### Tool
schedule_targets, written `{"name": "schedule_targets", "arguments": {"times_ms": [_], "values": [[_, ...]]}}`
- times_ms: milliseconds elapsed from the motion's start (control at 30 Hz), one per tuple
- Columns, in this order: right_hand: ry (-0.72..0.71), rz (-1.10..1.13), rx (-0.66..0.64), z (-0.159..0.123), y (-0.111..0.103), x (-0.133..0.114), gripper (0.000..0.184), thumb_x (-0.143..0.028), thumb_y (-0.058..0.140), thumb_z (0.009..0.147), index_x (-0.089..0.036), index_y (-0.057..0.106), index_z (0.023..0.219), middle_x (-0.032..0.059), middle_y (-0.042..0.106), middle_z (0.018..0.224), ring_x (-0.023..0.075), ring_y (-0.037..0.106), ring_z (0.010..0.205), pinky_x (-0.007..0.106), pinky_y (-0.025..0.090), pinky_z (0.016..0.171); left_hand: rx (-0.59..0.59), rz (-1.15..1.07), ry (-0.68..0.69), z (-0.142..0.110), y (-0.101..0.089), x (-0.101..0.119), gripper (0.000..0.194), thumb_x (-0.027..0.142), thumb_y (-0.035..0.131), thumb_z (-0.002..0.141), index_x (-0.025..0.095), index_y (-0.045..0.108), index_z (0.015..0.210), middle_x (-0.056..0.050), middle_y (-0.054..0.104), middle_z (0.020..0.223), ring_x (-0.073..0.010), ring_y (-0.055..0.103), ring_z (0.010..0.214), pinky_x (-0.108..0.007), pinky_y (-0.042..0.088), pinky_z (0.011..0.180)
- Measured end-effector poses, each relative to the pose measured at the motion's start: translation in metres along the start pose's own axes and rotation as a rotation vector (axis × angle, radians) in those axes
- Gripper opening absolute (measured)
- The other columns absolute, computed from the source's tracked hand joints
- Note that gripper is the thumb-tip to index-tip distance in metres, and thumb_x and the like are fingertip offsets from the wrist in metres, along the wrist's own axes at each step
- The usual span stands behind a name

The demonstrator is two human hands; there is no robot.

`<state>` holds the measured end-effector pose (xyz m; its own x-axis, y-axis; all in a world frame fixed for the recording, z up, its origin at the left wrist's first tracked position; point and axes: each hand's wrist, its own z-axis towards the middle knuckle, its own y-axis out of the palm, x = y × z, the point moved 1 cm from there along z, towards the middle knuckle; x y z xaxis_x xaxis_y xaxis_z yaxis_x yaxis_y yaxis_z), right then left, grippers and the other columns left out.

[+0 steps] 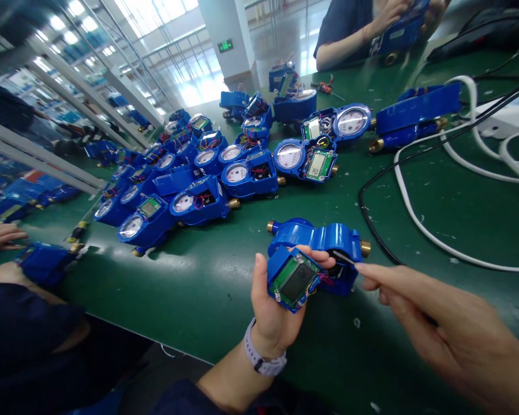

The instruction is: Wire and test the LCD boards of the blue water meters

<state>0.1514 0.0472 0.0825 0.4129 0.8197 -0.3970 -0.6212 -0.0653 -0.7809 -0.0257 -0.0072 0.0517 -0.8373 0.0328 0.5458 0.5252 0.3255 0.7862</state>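
Head feed, my read. Left hand [277, 325] is clamped on the display module [298, 279], palm up under it: thumb along its left edge, fingertips out past the far side. Module is tilted with the screen facing me; green board, dark LCD, blue casing.

Right hand [450, 323] pinches a thin metal rod [345, 257] between thumb and fingers. Rod reaches left into the opening of the blue meter body [315, 237]; I can't tell what its tip touches. Handle, if any, is hidden in the grip. Hands are apart, one each side of that opening.

Meter body is just behind the left hand, near table edge, opening toward me, one brass fitting [365, 248] at its right end, another at the left. Can't tell if the table or the hand bears its weight. Red wires [327, 279] show between module and body.

Around it on the green table [225, 276]: a crowd of blue meters [251, 178] to the left and beyond, some with boards or wiring exposed. One more meter [419, 115] lies farther back right. White cable [415, 216] and black cable [367, 219] loop across the right side.

Two co-workers: one's hand [2, 236] at far left near another meter [45, 262]; one across the table holds a blue unit [400, 37] in both hands.
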Motion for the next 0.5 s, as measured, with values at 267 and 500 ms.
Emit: {"name": "schedule_targets", "arguments": {"times_ms": [267, 500], "values": [[-0.239, -0.390, -0.066, 0.006, 0.002, -0.014, 0.053, 0.002, 0.034, 0.077, -0.016, 0.058, 0.121, 0.0018, 0.060, 0.070, 0.0174, 0.056, 0.053, 0.030, 0.038, 0.047, -0.023, -0.060, -0.007, 0.000, 0.001, 0.001, 0.075, 0.060, 0.015, 0.097, 0.011, 0.071, 0.099, -0.013, 0.072, 0.102, -0.0245, 0.067, 0.101, -0.037, 0.046, 0.100], [-0.225, -0.480, -0.092, 0.008, 0.005, -0.026, 0.057, 0.005, 0.036, 0.072, -0.012, 0.058, 0.121, 0.0024, 0.056, 0.070, 0.0187, 0.055, 0.055, 0.033, 0.036, 0.051, -0.024, -0.030, 0.027, -0.003, 0.002, -0.002, 0.072, 0.059, 0.016, 0.097, 0.012, 0.071, 0.098, -0.013, 0.072, 0.102, -0.0250, 0.066, 0.102, -0.038, 0.046, 0.100]]}}
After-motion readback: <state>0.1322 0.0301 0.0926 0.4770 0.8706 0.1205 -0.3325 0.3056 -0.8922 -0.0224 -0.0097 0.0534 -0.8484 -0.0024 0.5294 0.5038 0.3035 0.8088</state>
